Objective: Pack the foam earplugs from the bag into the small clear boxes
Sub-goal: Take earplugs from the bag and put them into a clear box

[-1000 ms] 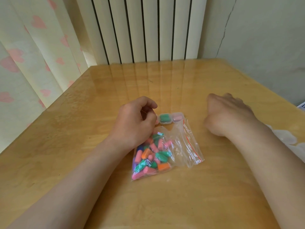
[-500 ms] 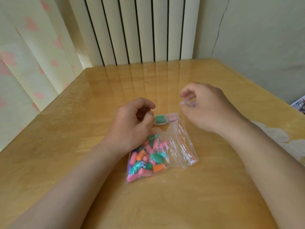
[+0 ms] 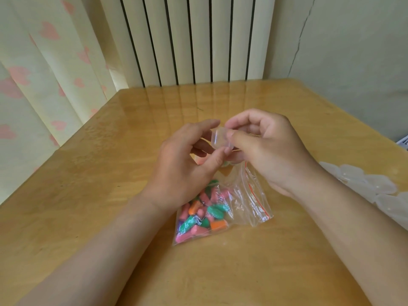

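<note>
A small clear box (image 3: 219, 139) is held above the table between both hands. My right hand (image 3: 268, 146) pinches its right side with thumb and fingers. My left hand (image 3: 187, 160) touches its left and lower edge with thumb and fingertips. Below the hands lies a clear zip bag (image 3: 247, 202) with a red seal line, holding several pink, green and orange foam earplugs (image 3: 203, 215). A bit of green from a filled box (image 3: 225, 163) peeks out under my left thumb; the rest of it is hidden.
The wooden table (image 3: 110, 195) has a glossy top. Several clear box parts (image 3: 364, 184) lie in a pile at the right edge. A radiator (image 3: 187, 38) and a heart-print curtain (image 3: 44, 74) stand behind the table, a wall to the right.
My right hand came in from the right with a clear box and raised it to the centre. My left hand lifted off the bag and opened to meet the box.
</note>
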Demonstrator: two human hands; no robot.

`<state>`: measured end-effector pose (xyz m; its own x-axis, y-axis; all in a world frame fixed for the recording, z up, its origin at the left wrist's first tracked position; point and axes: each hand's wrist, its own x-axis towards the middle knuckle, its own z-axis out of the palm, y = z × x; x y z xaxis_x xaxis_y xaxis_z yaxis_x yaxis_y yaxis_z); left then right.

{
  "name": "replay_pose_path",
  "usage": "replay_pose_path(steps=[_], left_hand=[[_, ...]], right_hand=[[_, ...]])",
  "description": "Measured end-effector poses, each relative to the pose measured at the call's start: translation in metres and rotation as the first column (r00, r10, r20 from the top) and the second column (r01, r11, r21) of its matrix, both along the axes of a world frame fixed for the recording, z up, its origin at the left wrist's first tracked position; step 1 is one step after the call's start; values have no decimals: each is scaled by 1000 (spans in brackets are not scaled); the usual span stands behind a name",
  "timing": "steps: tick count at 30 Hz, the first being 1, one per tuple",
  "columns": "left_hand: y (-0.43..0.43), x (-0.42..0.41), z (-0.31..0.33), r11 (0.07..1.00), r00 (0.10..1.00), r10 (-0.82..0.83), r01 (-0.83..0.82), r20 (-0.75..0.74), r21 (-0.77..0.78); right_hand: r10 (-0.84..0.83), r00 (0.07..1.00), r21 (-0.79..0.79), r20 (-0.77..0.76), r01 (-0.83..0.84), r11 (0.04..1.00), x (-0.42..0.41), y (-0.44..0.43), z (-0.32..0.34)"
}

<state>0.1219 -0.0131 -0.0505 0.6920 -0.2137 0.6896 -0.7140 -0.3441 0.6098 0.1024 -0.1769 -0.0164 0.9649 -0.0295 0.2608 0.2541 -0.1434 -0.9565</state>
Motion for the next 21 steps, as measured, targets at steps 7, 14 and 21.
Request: replay_pose_path(steps=[7, 14, 21], left_hand=[[1, 2, 1, 999, 999, 39, -38, 27, -35], [2, 2, 1, 999, 1000, 3, -2, 2, -41], [2, 2, -1, 999, 1000, -7, 6, -8, -35]], right_hand=[[55, 993, 271, -100, -26, 962, -2, 0, 4], [108, 991, 294, -77, -81, 952, -1, 0, 3], [110, 990, 163, -90, -94, 982, 1, 1, -2]])
